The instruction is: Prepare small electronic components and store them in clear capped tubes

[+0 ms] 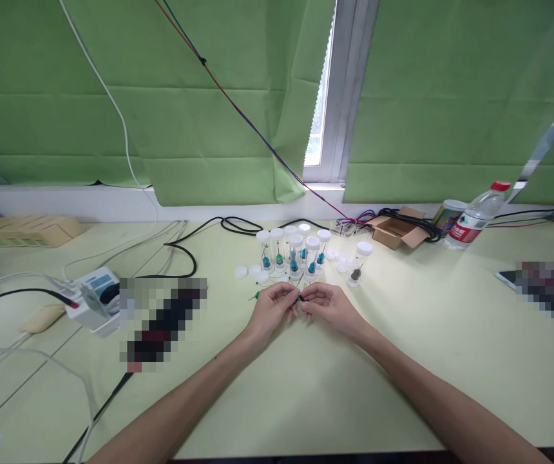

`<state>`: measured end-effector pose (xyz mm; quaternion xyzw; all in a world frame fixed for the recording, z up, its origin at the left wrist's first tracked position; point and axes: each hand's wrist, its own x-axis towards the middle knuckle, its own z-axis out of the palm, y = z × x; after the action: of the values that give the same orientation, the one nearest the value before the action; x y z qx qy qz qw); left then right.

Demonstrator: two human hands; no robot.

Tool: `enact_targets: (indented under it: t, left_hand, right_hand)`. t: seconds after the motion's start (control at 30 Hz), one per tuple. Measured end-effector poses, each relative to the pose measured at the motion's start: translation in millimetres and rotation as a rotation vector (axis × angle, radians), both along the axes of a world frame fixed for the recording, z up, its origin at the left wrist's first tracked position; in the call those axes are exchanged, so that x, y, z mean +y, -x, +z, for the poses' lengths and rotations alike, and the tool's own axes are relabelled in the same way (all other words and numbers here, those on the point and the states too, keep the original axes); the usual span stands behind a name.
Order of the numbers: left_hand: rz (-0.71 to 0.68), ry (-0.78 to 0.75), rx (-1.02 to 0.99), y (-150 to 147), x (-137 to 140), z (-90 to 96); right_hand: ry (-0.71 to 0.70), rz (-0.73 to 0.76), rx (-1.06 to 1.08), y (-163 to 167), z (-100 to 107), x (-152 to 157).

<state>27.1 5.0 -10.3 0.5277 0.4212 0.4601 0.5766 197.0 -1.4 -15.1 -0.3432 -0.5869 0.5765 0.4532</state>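
Note:
My left hand (276,309) and my right hand (331,308) meet over the table, fingertips pinched together around a small dark piece (301,298). The fingers hide most of it. Just beyond them stands a group of clear vials (311,258) with white caps, holding small blue or green pieces on thin stems. One more vial (359,264), with a dark grey piece inside, is tilted slightly to the right of the group. A small green piece (257,295) with a thin stem lies left of my left hand. Loose white caps (241,272) lie on both sides of the vials.
A white power strip (94,299) and cables lie at left, near a blurred dark object (163,325). An open cardboard box (399,231), a can (449,216) and a water bottle (478,216) stand back right. A phone (506,279) lies far right.

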Motion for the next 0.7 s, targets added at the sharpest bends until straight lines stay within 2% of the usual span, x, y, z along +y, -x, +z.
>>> enact_targets:
  t: [0.7]
  left_hand:
    - [0.009,-0.054,0.101,-0.4,-1.6,2.6]
  right_hand:
    - [-0.038,-0.002,-0.082,1.6,1.6,-2.7]
